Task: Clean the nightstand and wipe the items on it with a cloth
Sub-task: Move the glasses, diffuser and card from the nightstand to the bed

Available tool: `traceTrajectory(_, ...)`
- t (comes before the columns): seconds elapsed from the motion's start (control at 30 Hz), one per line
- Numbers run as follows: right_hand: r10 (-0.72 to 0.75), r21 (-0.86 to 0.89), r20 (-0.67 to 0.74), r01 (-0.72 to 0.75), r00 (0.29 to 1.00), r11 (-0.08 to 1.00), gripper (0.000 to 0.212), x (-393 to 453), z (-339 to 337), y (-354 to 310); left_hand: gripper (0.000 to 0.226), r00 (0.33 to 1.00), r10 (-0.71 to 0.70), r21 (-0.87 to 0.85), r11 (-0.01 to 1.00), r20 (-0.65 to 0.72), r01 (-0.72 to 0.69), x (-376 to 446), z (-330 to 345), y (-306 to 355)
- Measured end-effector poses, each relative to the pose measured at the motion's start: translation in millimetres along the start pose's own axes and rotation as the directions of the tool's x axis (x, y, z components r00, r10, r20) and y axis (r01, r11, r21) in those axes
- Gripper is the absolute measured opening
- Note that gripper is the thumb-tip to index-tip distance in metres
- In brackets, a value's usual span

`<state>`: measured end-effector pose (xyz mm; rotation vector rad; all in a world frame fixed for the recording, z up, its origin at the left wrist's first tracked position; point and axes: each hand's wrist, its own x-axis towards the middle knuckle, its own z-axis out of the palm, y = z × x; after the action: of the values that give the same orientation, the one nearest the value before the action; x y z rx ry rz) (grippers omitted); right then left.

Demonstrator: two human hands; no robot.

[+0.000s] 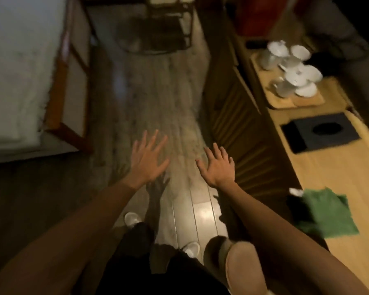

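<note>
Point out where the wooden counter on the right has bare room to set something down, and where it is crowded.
On the wooden counter, the widest bare patch lies between the black mat and the green cloth. A narrower strip separates the mat from the tray. The tray itself is crowded with white cups and saucers. Both hands, left hand and right hand, hover open over the floor.
</note>
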<state>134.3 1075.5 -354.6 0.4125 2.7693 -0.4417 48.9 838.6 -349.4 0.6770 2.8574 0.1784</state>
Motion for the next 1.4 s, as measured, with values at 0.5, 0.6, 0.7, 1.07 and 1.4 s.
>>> traceTrajectory(0.5, -0.6, -0.253, 0.039, 0.589, 0.799, 0.768, 0.072, 140, 13, -438, 0.075, 0.764, -0.606, -0.168, 0.795, -0.221, 0.583, -71, -94, -376)
traceTrajectory(0.6, -0.669, -0.198, 0.034, 0.661, 0.742, 0.724, 0.075, 155, 16, -510, 0.076, 0.686, -0.682, -0.157, 0.729, -0.253, 0.666, -91, -104, -432)
traceTrajectory(0.7, -0.729, -0.127, 0.044, 0.727, 0.683, 0.674, 0.073, 169, 27, -581, 0.076, 0.595, -0.76, -0.189, 0.645, -0.262, 0.741, -109, -109, -484)
traceTrajectory(1.07, -0.871, -0.12, 0.309, 0.924, 0.382, 0.363, 0.07, 248, 115, -842, 0.074, 0.183, -0.981, -0.342, 0.193, -0.061, 0.92, -125, -97, -675)
traceTrajectory(1.4, -0.885, -0.131, 0.45, 0.989, 0.119, 0.066, 0.071, 233, 192, -1078, 0.073, -0.104, -0.994, -0.444, -0.085, -0.019, 0.892, -201, -106, -823)
